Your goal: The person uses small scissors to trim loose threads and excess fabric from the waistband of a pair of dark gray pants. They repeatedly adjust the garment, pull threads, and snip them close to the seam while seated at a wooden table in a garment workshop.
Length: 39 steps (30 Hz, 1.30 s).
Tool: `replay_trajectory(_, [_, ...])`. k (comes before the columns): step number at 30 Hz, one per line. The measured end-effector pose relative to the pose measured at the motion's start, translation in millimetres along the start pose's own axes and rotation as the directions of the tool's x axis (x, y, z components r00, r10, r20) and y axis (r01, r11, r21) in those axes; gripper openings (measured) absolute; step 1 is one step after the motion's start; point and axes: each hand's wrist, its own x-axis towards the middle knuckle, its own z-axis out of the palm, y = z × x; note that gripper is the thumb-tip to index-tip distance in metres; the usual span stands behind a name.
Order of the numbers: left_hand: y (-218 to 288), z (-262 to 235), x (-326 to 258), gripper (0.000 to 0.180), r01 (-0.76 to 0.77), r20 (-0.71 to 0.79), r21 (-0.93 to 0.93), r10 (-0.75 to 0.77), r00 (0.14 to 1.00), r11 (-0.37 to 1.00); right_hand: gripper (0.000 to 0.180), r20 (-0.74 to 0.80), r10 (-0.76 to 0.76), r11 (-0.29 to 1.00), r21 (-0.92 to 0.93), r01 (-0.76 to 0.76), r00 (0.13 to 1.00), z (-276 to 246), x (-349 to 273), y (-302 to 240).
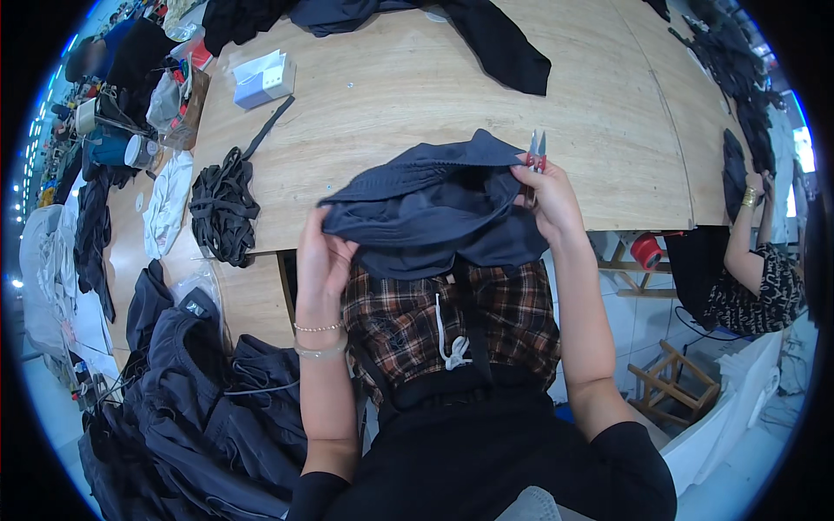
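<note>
A dark blue garment point(395, 227) with a gathered elastic waistband is stretched between my hands at the table's front edge, its opening facing up. My left hand point(325, 256) grips the left end of the waistband, thumb and fingers closed on the cloth. At the right end, my right hand point(553, 198) pinches the band and also holds a pair of thread snips point(536, 154) with red handles. The snips' blades point up, away from me, slightly apart. The garment's lower part hangs over my lap, above plaid cloth point(400, 321) with a white drawstring.
On the wooden table point(608, 113) lie a tissue box point(263, 80), a bundle of black strips point(223, 208) and dark clothes point(495, 43) at the far edge. Dark garments point(195, 391) are heaped at lower left. A co-worker's arm point(741, 226) and a wooden stool point(676, 382) are at right.
</note>
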Motion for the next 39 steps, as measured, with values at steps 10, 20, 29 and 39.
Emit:
replay_trajectory(10, [28,58,-16,0.035,-0.555,0.576,0.805,0.499,0.647,-0.21,0.038,0.148,-0.101,0.9,-0.408,0.154,0.984,32,-21,7])
replay_trajectory(20, [-29,73,-16,0.026,-0.49,0.511,0.801,0.033,0.859,0.345,0.02,0.099,-0.569,0.713,-0.436,0.549,0.817,25,-16,2])
replay_trajectory(29, [-23,65,-7,0.027,-0.3,0.443,0.689,-0.056,0.895,0.659,0.018,0.298,-0.723,0.454,-0.474,0.754,0.623,68,-50,35])
replay_trajectory(39, [-9,79,-20,0.047,-0.22,0.453,0.592,-0.094,0.887,0.776,0.011,0.151,-0.37,0.928,0.017,0.372,0.917,53,-51,14])
